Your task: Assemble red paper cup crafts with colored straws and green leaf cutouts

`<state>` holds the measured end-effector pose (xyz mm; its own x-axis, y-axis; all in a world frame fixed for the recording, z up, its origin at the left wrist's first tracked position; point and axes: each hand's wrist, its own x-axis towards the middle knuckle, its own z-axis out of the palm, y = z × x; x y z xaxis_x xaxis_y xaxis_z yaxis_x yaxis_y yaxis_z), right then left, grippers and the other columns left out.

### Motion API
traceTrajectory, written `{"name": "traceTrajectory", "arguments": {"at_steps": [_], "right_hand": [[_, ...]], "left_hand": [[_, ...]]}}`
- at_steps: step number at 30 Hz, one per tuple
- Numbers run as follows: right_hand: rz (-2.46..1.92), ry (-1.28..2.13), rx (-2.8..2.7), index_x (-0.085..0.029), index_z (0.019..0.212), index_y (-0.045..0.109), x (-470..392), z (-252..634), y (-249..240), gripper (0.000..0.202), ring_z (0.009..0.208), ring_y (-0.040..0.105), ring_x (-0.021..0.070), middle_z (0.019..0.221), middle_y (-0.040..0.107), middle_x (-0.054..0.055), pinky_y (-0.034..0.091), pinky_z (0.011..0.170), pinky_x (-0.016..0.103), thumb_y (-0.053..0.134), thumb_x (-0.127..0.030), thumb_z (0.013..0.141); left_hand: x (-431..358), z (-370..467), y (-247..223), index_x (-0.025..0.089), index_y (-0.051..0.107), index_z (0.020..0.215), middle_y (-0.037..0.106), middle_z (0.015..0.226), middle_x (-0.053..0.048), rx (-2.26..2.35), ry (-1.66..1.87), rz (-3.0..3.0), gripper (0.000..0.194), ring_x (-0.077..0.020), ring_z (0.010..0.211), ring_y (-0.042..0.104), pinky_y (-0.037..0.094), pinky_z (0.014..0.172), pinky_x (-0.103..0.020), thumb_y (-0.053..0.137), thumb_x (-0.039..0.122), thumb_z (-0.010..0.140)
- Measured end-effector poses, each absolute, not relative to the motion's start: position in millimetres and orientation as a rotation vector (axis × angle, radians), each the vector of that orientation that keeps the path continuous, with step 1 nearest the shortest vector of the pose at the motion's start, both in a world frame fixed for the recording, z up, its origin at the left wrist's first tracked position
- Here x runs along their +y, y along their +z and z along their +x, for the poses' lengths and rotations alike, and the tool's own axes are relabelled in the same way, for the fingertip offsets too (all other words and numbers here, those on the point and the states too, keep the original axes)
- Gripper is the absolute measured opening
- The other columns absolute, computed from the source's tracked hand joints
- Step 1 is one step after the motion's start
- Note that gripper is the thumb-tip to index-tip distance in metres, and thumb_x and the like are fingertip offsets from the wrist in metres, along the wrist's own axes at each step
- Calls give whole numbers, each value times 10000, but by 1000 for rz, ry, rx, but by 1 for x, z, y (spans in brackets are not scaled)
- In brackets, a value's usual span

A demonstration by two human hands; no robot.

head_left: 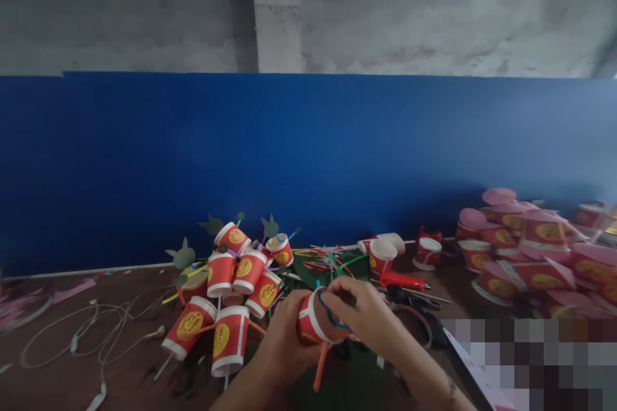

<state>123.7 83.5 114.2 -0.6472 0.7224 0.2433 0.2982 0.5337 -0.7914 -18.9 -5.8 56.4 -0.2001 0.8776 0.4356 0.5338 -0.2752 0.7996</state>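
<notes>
A red paper cup (311,320) with a white rim is tilted between my two hands, just below the middle of the view. My left hand (284,340) is wrapped round its side. My right hand (359,311) is at the cup's open end, fingers bent together over a dark blue strip (330,309); the fingertips are partly hidden. An orange stick (321,369) points down from the cup. To the left lies a pile of similar red cups (230,337) with yellow prints and sticks.
A red glue gun (402,280) and a white-rimmed cup (382,255) lie right of centre. Pink-and-red cups (544,237) are heaped at the right. Coloured sticks (328,260) lie behind my hands, white earphones (74,341) at the left. A blue wall (308,154) stands behind.
</notes>
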Motion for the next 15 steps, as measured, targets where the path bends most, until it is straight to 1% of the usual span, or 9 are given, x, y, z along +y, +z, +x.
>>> {"name": "traceTrajectory", "arguments": {"at_steps": [2,4,7,9,10,12,15], "right_hand": [[-807,1215,-2052,-174,694,572,90,124,116,291,490,406,98,525,466,-51,291,467,214,523,-427,828],[-802,1327,-1966,-163,675,586,96,125,116,334,476,380,87,504,444,-58,273,455,210,559,-473,797],[-765,1570,-1943,-150,637,620,98,125,116,334,493,396,78,518,488,-49,288,473,202,650,-471,722],[-764,1756,-1853,-149,629,616,95,123,116,327,485,394,71,521,496,-49,287,473,196,681,-464,690],[-769,1796,-1787,-149,637,612,93,122,115,327,484,394,69,527,498,-49,288,472,194,688,-464,680],[-771,1768,-1686,-150,648,595,89,118,114,345,487,401,71,541,506,-45,298,474,195,683,-483,673],[-786,1558,-1687,-159,641,567,87,113,110,360,501,416,84,540,505,-41,322,474,202,652,-505,690]], "left_hand": [[-8,-18,62,188,513,1077,614,1032,-72,1483,1488,1644,532,-220,919,593,486,780,-329,777,248,619],[-12,-16,68,187,508,1073,609,1028,-60,1333,1450,1557,551,-202,908,588,486,755,-291,797,243,607],[-17,-12,72,194,476,1116,602,1036,-55,1192,1385,1411,664,-188,895,585,484,718,-260,837,247,561],[-18,-10,69,204,439,1143,603,1024,-52,1155,1408,1340,731,-181,876,587,481,703,-252,852,255,542],[-18,-10,66,210,424,1151,604,1021,-53,1141,1443,1318,750,-180,873,588,481,705,-255,855,269,541],[-15,-10,58,219,400,1182,602,1041,-63,1087,1518,1274,785,-193,890,595,490,724,-277,849,333,548],[-10,-10,48,211,379,1257,594,1104,-99,1056,1546,1252,861,-240,965,597,500,789,-338,831,428,557]]}}
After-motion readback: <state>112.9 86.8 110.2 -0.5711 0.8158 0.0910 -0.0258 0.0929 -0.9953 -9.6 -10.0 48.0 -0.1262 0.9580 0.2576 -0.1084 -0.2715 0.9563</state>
